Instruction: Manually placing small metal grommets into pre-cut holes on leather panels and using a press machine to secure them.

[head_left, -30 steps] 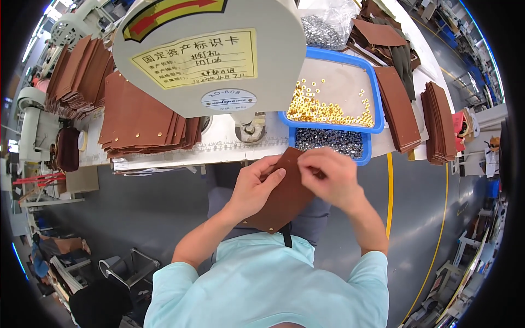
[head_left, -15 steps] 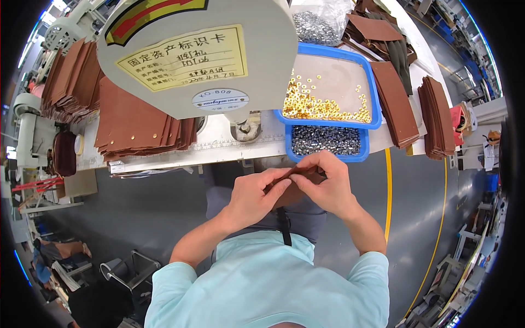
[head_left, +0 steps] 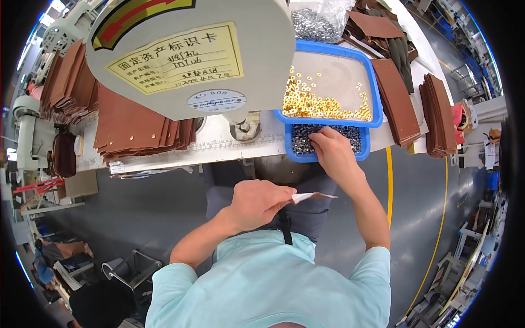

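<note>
Two hands [head_left: 257, 203] — one panel [head_left: 304, 196], two trays [head_left: 306, 119]

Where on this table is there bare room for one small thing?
A narrow strip of white tabletop shows between the round metal base and the upper blue tray; that tray's floor is bare behind the gold rings. Crowded: the left side, under brown leather stacks, and the lower blue tray, where the right hand is at dark metal pieces.

Right hand [head_left: 337, 156] off the brown piece [head_left: 313, 196] — now reaching into the dark metal studs [head_left: 302, 143] in the lower blue tray [head_left: 306, 158]. Left hand [head_left: 256, 203] alone grips the piece — turned, pale underside showing.
</note>
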The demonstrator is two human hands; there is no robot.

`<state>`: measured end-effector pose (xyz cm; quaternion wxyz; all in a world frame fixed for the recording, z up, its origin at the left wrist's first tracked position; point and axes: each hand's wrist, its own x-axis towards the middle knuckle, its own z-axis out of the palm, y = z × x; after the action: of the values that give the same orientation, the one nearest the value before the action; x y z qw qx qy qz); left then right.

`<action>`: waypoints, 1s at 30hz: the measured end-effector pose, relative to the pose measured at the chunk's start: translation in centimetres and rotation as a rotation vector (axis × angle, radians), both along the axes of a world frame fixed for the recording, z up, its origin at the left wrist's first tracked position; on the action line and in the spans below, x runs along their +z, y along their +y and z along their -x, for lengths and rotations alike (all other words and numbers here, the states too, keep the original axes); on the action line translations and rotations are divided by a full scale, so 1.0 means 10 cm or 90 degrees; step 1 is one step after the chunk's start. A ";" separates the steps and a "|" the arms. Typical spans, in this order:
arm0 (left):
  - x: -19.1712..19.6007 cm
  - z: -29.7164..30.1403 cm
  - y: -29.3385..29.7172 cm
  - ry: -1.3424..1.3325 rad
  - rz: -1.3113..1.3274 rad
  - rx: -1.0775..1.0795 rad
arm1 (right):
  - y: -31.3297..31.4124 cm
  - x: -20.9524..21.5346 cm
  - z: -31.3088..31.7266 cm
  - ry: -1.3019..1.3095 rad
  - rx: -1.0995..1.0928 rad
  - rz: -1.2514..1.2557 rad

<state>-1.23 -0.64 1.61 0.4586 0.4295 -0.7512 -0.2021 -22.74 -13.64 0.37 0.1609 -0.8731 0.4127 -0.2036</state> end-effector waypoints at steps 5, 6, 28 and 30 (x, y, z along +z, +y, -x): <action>-0.02 -0.03 0.00 0.030 0.136 -0.025 | -0.04 -0.02 -0.01 0.008 -0.014 0.020; -0.03 -0.04 -0.02 0.035 0.159 -0.029 | -0.04 -0.01 -0.02 0.006 -0.014 0.047; 0.01 -0.05 0.05 0.052 0.079 -0.053 | 0.66 0.52 -0.03 -0.456 0.122 -0.700; 0.01 -0.02 0.05 0.073 0.055 -0.046 | 0.66 0.48 -0.01 -0.391 0.084 -0.773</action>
<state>-1.04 -0.12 1.67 0.5118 0.3697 -0.7465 -0.2100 -22.67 -7.04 5.21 0.7439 -0.5543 0.3353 -0.1642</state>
